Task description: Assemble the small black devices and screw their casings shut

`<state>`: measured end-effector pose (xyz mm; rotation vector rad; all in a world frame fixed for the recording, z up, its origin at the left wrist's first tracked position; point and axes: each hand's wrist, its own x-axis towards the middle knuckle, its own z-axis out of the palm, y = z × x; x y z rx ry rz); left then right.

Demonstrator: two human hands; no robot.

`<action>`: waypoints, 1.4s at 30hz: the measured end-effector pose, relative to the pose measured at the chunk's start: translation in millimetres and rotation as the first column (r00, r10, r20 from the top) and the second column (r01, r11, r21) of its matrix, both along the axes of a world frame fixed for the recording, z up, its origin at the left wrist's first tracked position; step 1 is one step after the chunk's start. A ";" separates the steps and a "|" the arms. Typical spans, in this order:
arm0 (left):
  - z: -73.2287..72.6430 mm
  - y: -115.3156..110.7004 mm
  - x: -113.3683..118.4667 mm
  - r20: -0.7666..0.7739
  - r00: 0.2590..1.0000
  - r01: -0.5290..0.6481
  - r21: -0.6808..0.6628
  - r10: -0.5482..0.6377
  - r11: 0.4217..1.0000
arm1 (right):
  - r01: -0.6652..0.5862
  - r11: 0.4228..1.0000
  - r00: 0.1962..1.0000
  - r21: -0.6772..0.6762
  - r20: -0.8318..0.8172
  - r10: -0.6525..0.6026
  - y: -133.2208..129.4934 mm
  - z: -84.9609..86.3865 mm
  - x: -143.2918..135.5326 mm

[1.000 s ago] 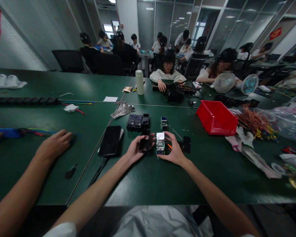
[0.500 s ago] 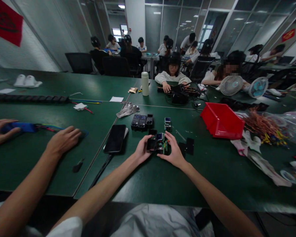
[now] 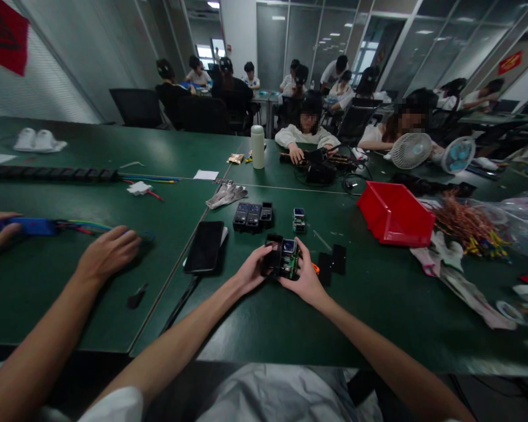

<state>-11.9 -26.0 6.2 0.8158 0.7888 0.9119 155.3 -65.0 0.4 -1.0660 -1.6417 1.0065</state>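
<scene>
And here's the green circuit board [image 3: 289, 259], front and centre between the two hands, its small square screen at the far end, the black casing [image 3: 271, 258] right up against its 9 o'clock side! Whether the board is seated in it, I can't tell. The left hand [image 3: 251, 269] is half-curled, gripping that casing; the right hand [image 3: 307, 278] makes a bent C, thumb at the near end, fingers along the far right edge. An orange piece [image 3: 315, 268] peeks out at 3 to 4 o'clock, partly hidden by the right hand.

At 3, thin, flat, matt-black plates [image 3: 339, 259]. Just past 12, a second board [image 3: 298, 220], with a clear run of table [image 3: 246, 328] in between. At 11, three boxy black units [image 3: 252, 217], side by side; behind them, a crumpled, knitted grey glove [image 3: 226, 196]. At 9, a glossy phone [image 3: 205, 246], and well beyond it a co-worker's hand [image 3: 110, 255].

Out at 2, a flared red plastic bin [image 3: 393, 214]; past it, a shaggy tangle of copper-coloured wires [image 3: 457, 223]. Between 11 and 12, a smooth, pale cylindrical bottle [image 3: 257, 147] stands upright.
</scene>
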 end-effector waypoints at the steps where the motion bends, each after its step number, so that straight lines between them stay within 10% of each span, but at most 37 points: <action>1: -1.0 -0.6 0.1 0.004 1.000 -0.006 0.002 0.006 1.000 | -0.014 0.999 0.997 -0.029 -0.073 0.012 0.5 -2.1 -2.0; 30: -0.7 0.6 9.4 -0.010 0.999 -0.041 0.063 0.042 0.997 | -0.114 0.990 0.954 -0.085 -0.288 0.085 13.9 -18.7 4.2; 42: 2.7 -0.8 8.8 -0.027 1.000 -0.012 0.028 0.013 1.000 | -0.109 0.940 0.907 -0.324 -0.419 -0.039 12.2 -8.9 5.5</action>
